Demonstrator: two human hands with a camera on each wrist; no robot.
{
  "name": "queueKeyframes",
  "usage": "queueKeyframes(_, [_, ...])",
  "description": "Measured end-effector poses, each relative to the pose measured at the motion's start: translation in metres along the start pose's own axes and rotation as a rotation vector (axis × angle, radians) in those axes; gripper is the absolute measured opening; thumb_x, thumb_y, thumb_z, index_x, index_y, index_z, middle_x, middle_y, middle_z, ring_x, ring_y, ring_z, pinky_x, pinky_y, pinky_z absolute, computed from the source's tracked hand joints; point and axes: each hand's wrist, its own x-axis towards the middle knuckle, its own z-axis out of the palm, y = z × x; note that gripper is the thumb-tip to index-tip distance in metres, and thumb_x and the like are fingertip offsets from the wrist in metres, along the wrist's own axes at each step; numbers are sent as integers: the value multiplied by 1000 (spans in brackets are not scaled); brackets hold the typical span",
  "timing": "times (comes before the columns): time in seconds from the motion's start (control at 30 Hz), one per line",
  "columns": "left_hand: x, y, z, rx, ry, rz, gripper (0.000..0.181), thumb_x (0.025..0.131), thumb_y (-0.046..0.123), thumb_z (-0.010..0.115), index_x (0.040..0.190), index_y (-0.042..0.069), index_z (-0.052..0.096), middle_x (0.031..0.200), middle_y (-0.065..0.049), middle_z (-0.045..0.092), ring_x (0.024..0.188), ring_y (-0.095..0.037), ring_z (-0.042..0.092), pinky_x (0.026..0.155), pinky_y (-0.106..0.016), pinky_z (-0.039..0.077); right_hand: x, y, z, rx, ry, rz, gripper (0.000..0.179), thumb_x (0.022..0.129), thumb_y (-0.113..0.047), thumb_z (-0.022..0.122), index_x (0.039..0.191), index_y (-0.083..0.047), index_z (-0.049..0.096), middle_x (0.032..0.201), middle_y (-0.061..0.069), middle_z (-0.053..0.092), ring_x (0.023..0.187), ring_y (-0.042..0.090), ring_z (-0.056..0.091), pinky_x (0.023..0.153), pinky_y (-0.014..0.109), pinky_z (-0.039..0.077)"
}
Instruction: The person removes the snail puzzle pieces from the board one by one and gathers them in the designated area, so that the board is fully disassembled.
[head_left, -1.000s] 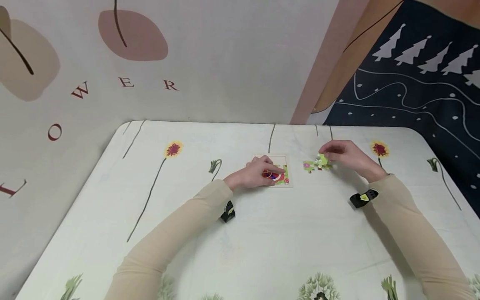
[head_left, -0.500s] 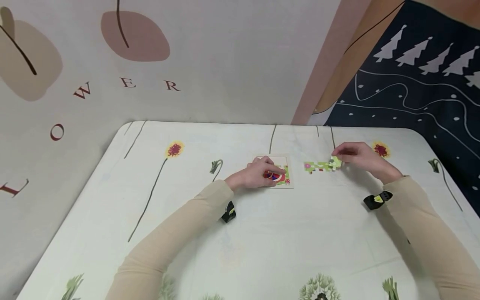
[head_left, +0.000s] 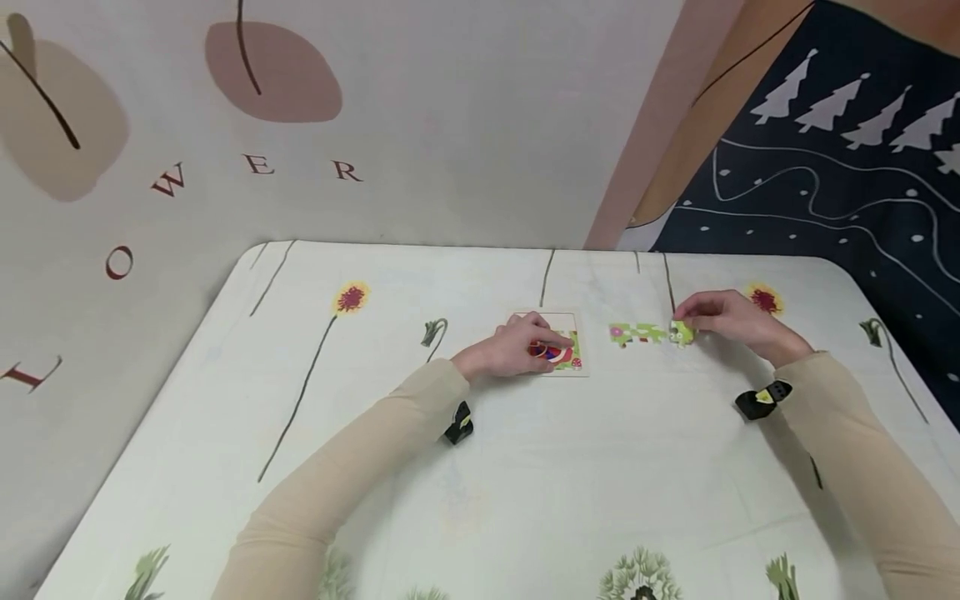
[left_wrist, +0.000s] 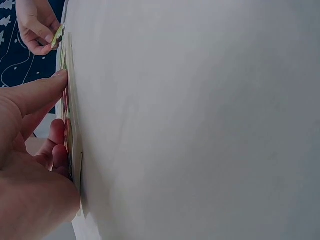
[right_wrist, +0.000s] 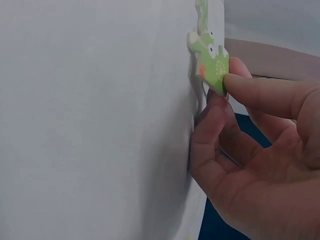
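Observation:
My right hand (head_left: 733, 322) pinches a green puzzle piece between thumb and fingers. In the right wrist view this puzzle piece (right_wrist: 215, 65) shows printed eyes, an orange patch and a knobbed edge, and it is tilted up. Just left of it lies a short row of green puzzle pieces (head_left: 647, 332), one with a pink flower. My left hand (head_left: 510, 345) rests on a framed puzzle board (head_left: 557, 320), with fingertips touching its colourful lower part. A red mushroom and green pieces show beside the fingers; the rest of that picture is hidden under the hand.
A white tablecloth (head_left: 555, 467) printed with flowers and stems covers the table. Behind it hangs a pale curtain (head_left: 465, 125) with letters, and a dark one (head_left: 832, 192) with white trees at the right. Both wrists wear black camera straps.
My right hand has moved right and slightly toward me with the green puzzle piece, uncovering more of the row of pieces. My left hand has stayed on the board.

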Motion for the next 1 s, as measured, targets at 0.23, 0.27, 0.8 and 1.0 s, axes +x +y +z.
queueKeyframes(0.23, [-1,2,4,22,23,-1,44,94,18,67,138,21,61,136,-11,49,122,-30,39,99,-45,30,0,4,3,-13,24,-13,29,99,-11,57,122,5,63,114,11,68,87,7,52,76,21,45])
queueKeyframes(0.27, [-1,2,4,27,26,1,44,94,17,67,138,22,62,136,-11,49,122,-30,39,99,-45,30,0,5,4,-20,27,-14,28,99,-10,57,122,5,63,115,13,68,87,8,52,75,21,45])
queueKeyframes(0.8, [-10,8,7,108,83,-19,35,97,19,65,131,22,67,130,-11,53,118,-29,42,88,-37,31,1,6,9,-54,47,-72,26,99,-8,56,120,4,64,119,23,64,89,12,51,73,20,43])
queueKeyframes(1.0, [-19,1,0,-1,150,-4,29,96,11,64,123,17,72,121,-8,62,110,-23,51,91,-37,36,-2,6,7,-25,80,-14,35,102,-17,54,131,2,58,133,25,56,101,20,52,78,19,44])
